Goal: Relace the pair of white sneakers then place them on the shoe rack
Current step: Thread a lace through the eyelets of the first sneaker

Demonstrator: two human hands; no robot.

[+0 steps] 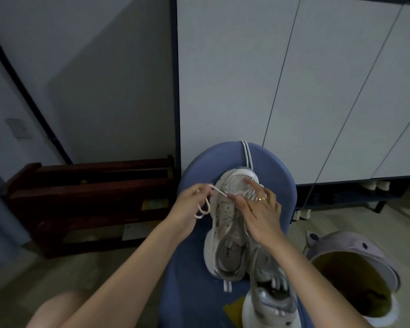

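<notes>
Nearest the camera, a second white sneaker lies on the blue seat, silver-grey at the heel and partly under the right forearm. Just beyond it and touching it lies the first white sneaker, toe pointing away; it has a thick white sole, grey overlays, a mesh toe and an open collar showing a grey insole. That makes two sneakers, both on the seat.

Two hands work at the farther shoe. The left hand is curled round a white lace, which runs taut from its fingers to the eyelets and hangs below in a small loop. The right hand, wearing one ring, rests on the shoe's forefoot, its forefinger stretched onto the mesh toe and its other fingers bent at the eyelets where the lace enters; whether they pinch the lace cannot be told.

To the right, on the floor, stands one lilac bin with small ears and a dark, yellowish lining; what it holds is unclear.

To the left, a dark wooden shoe rack stands against the wall. Behind, under the pale cabinets, one pair of pale shoes sits on a low shelf.
</notes>
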